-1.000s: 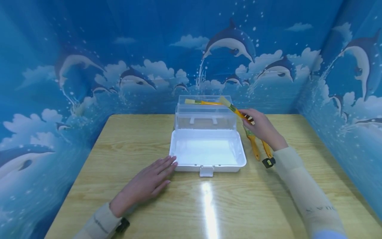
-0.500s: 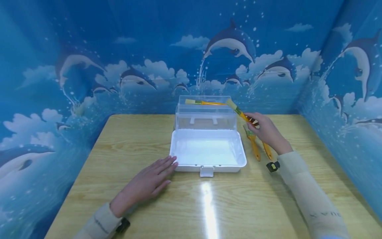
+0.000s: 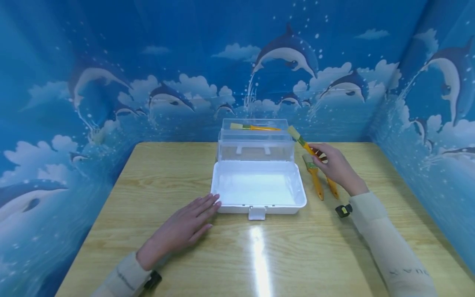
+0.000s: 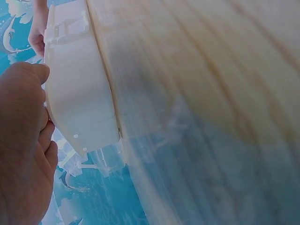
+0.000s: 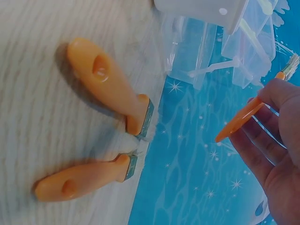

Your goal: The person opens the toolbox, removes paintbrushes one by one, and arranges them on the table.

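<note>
My right hand (image 3: 335,167) holds a paintbrush (image 3: 301,141) by its orange handle, bristles tilted up and left, in the air beside the raised part of a white storage box (image 3: 258,210). In the right wrist view the held paintbrush (image 5: 241,119) lies between thumb and fingers. My left hand (image 3: 183,227) has its fingers straight, the tips touching the box's front left corner. In the left wrist view that hand (image 4: 23,140) is against the box wall (image 4: 77,89). Another paintbrush (image 3: 256,127) lies in the clear upper tray (image 3: 256,136); the box's lower compartment shows bare white.
Two more paintbrushes lie on the wooden table (image 3: 167,173) right of the box: one flat brush (image 3: 315,181) and another (image 3: 332,189) partly behind my right hand. A blue dolphin-print curtain (image 3: 185,62) stands behind the table and along both sides.
My right hand has moved right and slightly down with the paintbrush, away from the upper tray. The left hand and the box have stayed where they were.
</note>
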### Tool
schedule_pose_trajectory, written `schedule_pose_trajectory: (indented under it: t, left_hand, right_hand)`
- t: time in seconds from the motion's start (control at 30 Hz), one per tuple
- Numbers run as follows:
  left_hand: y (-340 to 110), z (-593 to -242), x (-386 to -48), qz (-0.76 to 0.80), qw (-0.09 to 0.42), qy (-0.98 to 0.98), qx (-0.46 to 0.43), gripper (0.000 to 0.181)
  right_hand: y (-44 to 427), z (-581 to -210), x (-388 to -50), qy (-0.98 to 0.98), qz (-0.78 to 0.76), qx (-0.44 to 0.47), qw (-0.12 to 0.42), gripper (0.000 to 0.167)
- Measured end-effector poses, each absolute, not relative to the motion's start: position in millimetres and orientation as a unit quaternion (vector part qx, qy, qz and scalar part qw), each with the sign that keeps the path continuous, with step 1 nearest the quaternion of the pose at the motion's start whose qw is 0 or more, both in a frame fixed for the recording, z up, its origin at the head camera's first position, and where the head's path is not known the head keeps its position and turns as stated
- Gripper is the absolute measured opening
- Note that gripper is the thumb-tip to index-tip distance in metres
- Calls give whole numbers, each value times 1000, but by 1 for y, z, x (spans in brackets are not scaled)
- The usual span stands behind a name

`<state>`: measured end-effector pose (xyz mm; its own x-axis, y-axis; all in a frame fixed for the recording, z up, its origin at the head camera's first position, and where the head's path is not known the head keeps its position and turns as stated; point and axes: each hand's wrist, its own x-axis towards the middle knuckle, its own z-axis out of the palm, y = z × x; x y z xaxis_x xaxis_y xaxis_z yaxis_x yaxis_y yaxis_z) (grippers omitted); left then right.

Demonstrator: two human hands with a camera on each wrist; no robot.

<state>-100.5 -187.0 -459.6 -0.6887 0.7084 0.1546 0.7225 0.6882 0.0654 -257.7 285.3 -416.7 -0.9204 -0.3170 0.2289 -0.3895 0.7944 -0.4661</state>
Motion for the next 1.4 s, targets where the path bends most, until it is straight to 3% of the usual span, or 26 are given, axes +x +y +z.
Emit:
schedule_pose_trajectory:
  t: [0.83,1.4]
  left_hand:
    - [-188,-461,-102,-75,65,-914,-393,63]
    - [-188,-460,-100,-74,57,-916,-389,62]
  right_hand:
    - [312,-423,-249,-944,273,169,71,44]
    - [331,-436,-240,-956,264,119,43,44]
